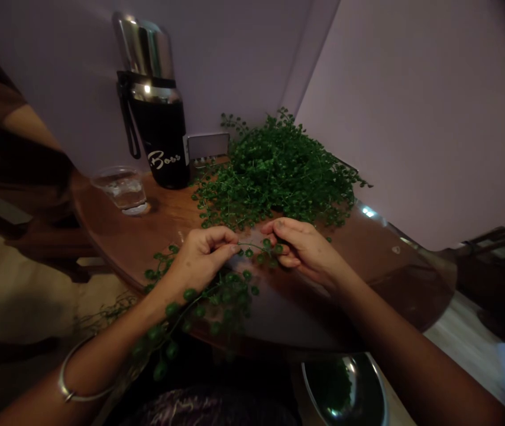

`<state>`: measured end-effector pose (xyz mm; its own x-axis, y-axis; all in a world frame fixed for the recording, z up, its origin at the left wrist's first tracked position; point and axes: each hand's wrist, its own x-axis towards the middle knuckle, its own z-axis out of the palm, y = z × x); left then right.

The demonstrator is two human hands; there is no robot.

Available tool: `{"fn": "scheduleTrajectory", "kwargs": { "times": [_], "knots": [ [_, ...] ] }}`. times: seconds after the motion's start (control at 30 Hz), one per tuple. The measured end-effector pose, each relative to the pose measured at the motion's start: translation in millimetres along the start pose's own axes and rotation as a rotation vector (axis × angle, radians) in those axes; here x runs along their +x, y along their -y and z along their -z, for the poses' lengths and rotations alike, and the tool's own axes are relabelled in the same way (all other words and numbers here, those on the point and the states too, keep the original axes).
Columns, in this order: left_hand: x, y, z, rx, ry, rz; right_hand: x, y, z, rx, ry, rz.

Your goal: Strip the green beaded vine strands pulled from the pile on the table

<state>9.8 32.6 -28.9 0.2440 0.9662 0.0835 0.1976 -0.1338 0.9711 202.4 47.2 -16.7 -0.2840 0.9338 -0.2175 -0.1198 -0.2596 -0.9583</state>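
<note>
Above the near part of the table, my left hand (208,251) is closed, its thumb and forefinger pinching the thin stem of a green sprig (249,251) with small round beads, berries or leaves. My right hand (299,245) has its fingers curled around the sprig's other end, where several round green bits show. More of the beaded green stems (230,290) hang beneath and across my left forearm. Just beyond both hands lies a big heap of the same greenery (279,165).
A black-sleeved steel flask (164,136), a glass of water (126,189) and a phone-like flat object (208,148) stand at the back left of the round wooden table (389,266). Below its front edge is a shiny steel bowl (383,396) with green bits. Another person's arm (31,127) is at left.
</note>
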Motion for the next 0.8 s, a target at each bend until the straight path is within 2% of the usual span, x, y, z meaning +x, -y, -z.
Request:
{"fn": "scheduleTrajectory", "kwargs": {
  "times": [0.17,0.23,0.3,0.4,0.5,0.57,0.7,0.8],
  "knots": [
    [-0.1,3.0,0.6,-0.014,0.032,0.031,-4.2,-0.8,-3.3,-0.357,0.112,0.077],
    [-0.8,3.6,0.3,-0.012,0.041,0.033,-5.0,-1.2,-5.4,-0.445,0.116,0.113],
    [-1.8,3.4,0.2,-0.002,0.074,0.022,-4.2,-0.7,-5.9,-0.403,0.035,0.141],
    [-2.8,2.3,1.1,0.013,0.129,0.006,0.4,3.6,1.7,-0.209,-0.169,0.181],
    [-2.3,1.9,2.7,-0.013,0.1,0.032,5.6,10.8,15.9,-0.019,-0.309,0.241],
    [-1.2,2.4,3.2,-0.037,0.059,0.044,7.4,14.1,21.6,0.05,-0.272,0.209],
    [0.8,3.5,2.8,-0.058,-0.052,0.028,6.4,13.1,16.1,0.099,-0.052,0.049],
    [0.8,4.3,2.6,-0.06,-0.126,0.009,4.3,8.4,7.5,0.075,-0.028,-0.026]
  ]
}}
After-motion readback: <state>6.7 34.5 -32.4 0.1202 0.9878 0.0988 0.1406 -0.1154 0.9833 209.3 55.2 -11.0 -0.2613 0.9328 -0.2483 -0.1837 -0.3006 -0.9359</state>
